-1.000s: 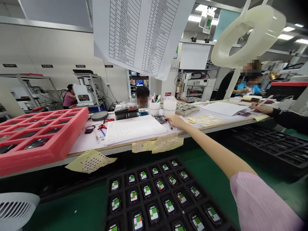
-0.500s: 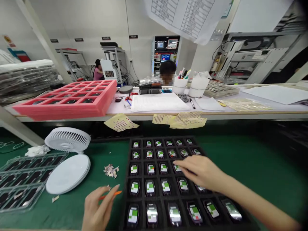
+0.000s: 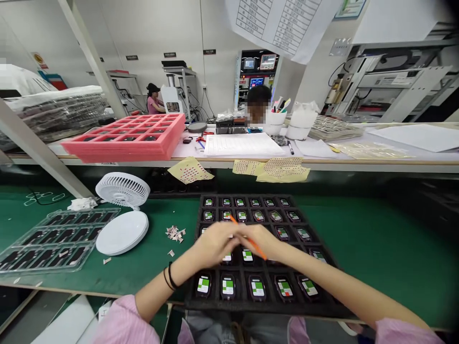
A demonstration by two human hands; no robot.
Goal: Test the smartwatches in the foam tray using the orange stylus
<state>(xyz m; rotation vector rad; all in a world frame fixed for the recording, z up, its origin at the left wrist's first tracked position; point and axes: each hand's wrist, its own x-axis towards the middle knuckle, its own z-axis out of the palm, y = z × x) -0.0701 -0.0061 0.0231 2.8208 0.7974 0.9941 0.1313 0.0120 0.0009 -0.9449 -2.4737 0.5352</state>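
My left hand (image 3: 216, 242) and my right hand (image 3: 261, 240) meet over the middle of a black foam tray (image 3: 247, 305). Their fingers are closed and overlap at the tips. A thin orange stick (image 3: 258, 250) runs slantwise between them; it seems held in my left fingers, though the grip is partly hidden. What my right fingertips pinch cannot be seen. Rows of smartwatches (image 3: 257, 287) with lit green-and-white screens fill the tray's pockets; some lie hidden under my hands. Left of the tray is a small pile of pale tabs (image 3: 175, 233).
A white fan (image 3: 122, 233) stands on the green mat, beside a clear plastic tray (image 3: 46, 243) of dark parts. A pink foam tray (image 3: 125, 150), papers (image 3: 244, 144) and pen cups (image 3: 274, 122) sit on the shelf ahead. A person (image 3: 258, 102) is behind it.
My left hand has moved right with the orange stick, from beside the tray to over it. My right hand has drawn left, off a watch, to meet it. The view has shifted.
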